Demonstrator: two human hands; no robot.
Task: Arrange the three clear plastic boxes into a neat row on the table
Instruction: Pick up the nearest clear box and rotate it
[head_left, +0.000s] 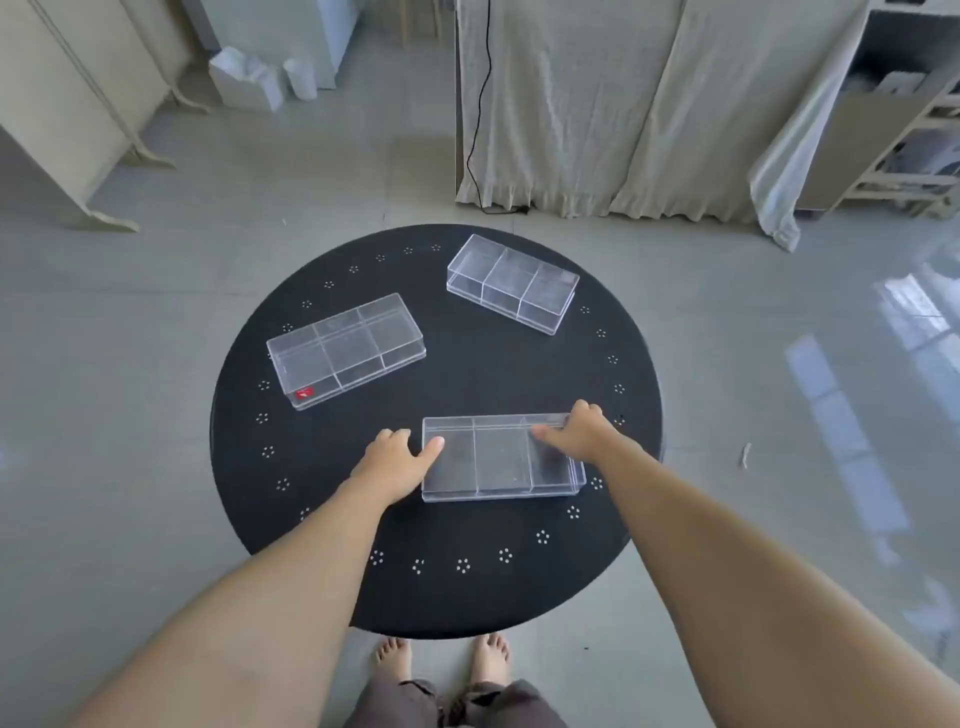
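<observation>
Three clear plastic boxes with inner dividers lie on a round black table (441, 587). The near box (498, 460) lies level in front of me. My left hand (397, 457) holds its left end, thumb on the lid. My right hand (579, 431) grips its far right corner, with the thumb on the lid and the fingers over the far edge. A second box (345, 349) with a small red sticker lies at the left, slanted. The third box (513, 282) lies at the far right, slanted the other way.
The table stands on a grey floor, its rim marked with small white dot clusters. A cloth-draped frame (623, 104) with a black cable stands behind it. A wooden rack is at the far right, pale furniture at the far left. My bare feet (441, 657) show below the table's near edge.
</observation>
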